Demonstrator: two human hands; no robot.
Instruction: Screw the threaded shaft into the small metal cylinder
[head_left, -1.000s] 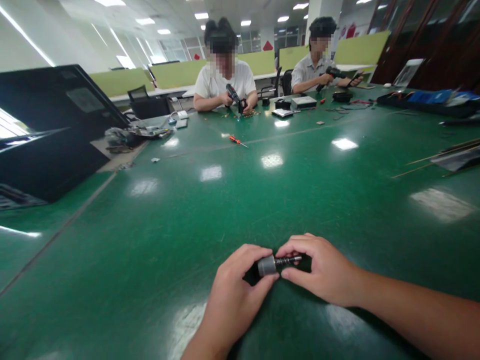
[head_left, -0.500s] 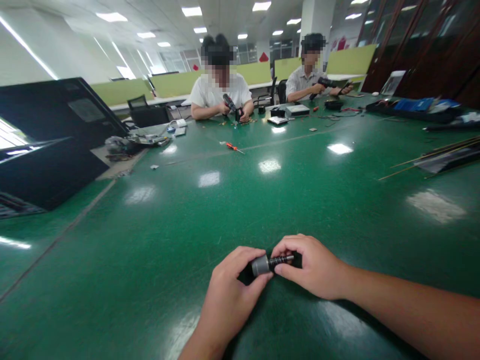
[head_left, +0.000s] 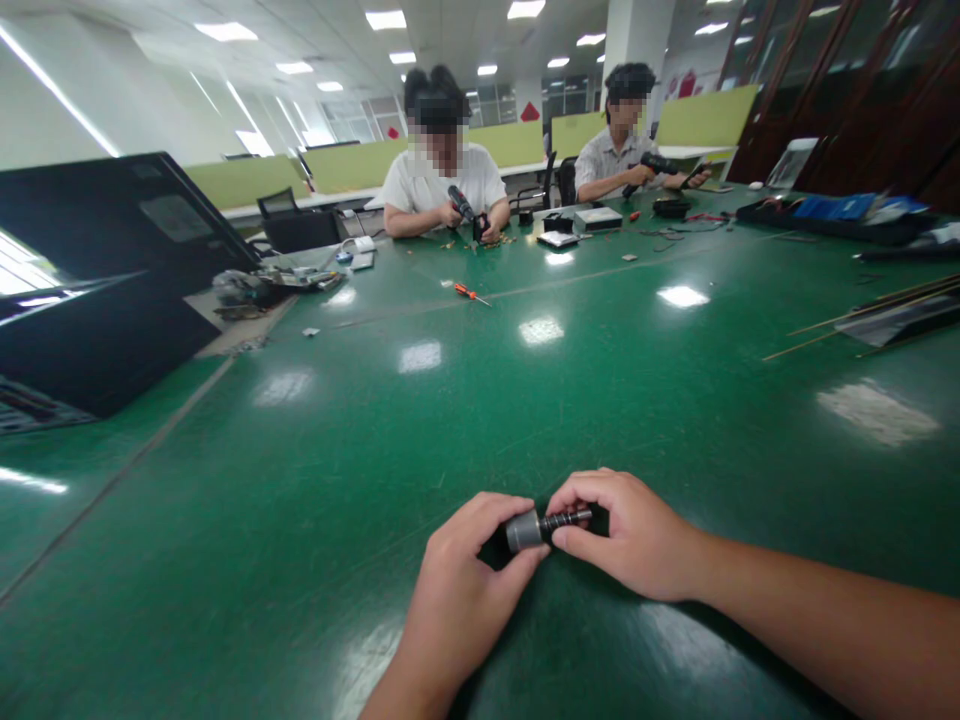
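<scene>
Low in the head view, a grey cylindrical part with a dark, spring-like ribbed shaft (head_left: pixel 523 531) lies sideways between my hands. Its thin metal tip points right. My left hand (head_left: pixel 469 575) is closed on the grey cylinder, thumb at the near side and index finger at the far side. Around the ribbed shaft curve the thumb and fingers of my right hand (head_left: pixel 619 535), closed at the end next to the cylinder. The part's exact kind cannot be told. Both hands are just over the green tabletop (head_left: pixel 420 440).
An orange-handled screwdriver (head_left: pixel 470 293) lies farther up the table. Across it, two people (head_left: pixel 444 180) hold drill-like tools. A large dark panel (head_left: pixel 97 280) stands at left beside loose electronic parts (head_left: pixel 300 277). Thin rods (head_left: pixel 877 305) and a tool bag (head_left: pixel 832 215) are at right.
Both hands keep the same hold on the grey part. Only a slight shift of the camera view shows.
</scene>
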